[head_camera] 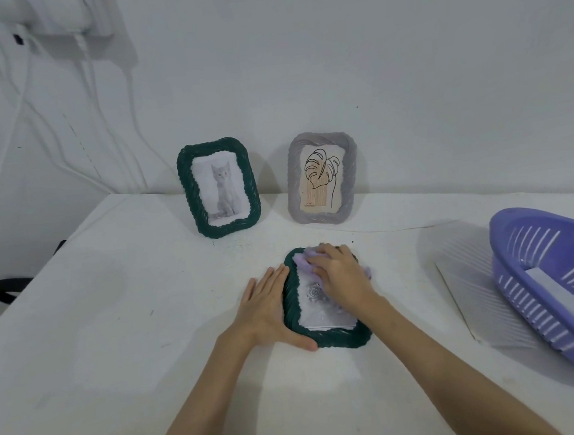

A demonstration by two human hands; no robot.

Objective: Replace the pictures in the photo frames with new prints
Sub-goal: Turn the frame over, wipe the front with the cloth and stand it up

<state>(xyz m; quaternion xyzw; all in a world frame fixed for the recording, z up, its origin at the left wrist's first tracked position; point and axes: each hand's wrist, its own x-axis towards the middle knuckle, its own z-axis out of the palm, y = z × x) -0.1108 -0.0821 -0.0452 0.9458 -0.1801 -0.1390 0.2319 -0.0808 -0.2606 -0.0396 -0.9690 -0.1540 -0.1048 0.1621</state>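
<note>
A dark green frame (333, 337) lies flat on the white table (115, 316), showing a grey rose print (319, 300). My left hand (268, 308) rests flat against the frame's left edge, fingers straight. My right hand (341, 274) presses a lilac cloth (304, 262) onto the upper part of the frame's glass. Behind, a second green frame (218, 186) with a cat picture stands upright. A grey frame (323, 176) with a leaf drawing stands to its right.
A purple slotted plastic basket (555, 285) sits at the right edge with a white sheet inside. A white card or sheet (463, 292) lies beside it. White cables (29, 100) hang on the wall at the left. A black chair part (3, 289) shows beyond the table's left edge.
</note>
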